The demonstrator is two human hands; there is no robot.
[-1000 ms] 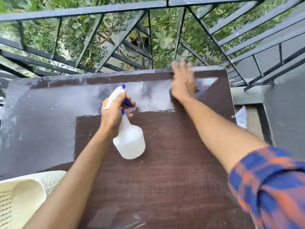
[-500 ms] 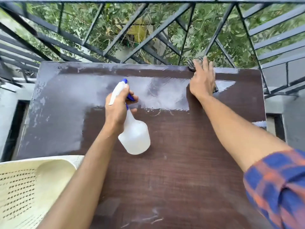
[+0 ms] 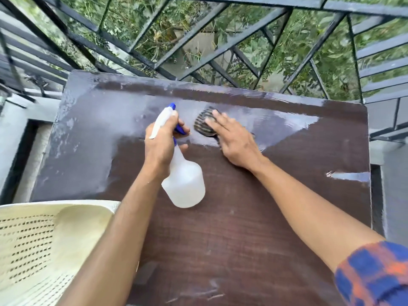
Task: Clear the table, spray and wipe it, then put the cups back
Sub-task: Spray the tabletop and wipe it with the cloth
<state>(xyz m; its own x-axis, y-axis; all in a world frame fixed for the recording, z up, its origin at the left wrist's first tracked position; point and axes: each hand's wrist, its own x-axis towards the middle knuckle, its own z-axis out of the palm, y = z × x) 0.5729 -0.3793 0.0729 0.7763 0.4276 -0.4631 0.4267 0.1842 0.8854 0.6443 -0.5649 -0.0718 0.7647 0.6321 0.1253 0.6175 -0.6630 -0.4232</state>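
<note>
Count: one table (image 3: 242, 228), one bottle (image 3: 184, 186), one cloth (image 3: 204, 124), one chair (image 3: 44, 239), two hands.

The table is dark brown. Its far half and left side carry a wet, pale sheen; the near part is dry. A railing (image 3: 198, 40) runs behind the far edge. The cream perforated chair stands at the near left corner.

Left hand (image 3: 162, 142): above the table centre, fingers wrapped closed around the neck of the white bottle, at the blue trigger. The bottle is tilted, nozzle toward the far side, body toward the person. It cannot be told whether its base touches the table.

Right hand (image 3: 234, 140): just right of the left hand, palm down, fingers straight and spread, pressing the striped cloth flat on the wet zone. The cloth shows mostly beyond the fingertips. The forearm reaches in from the near right, with a plaid sleeve (image 3: 373, 274) at the elbow.
</note>
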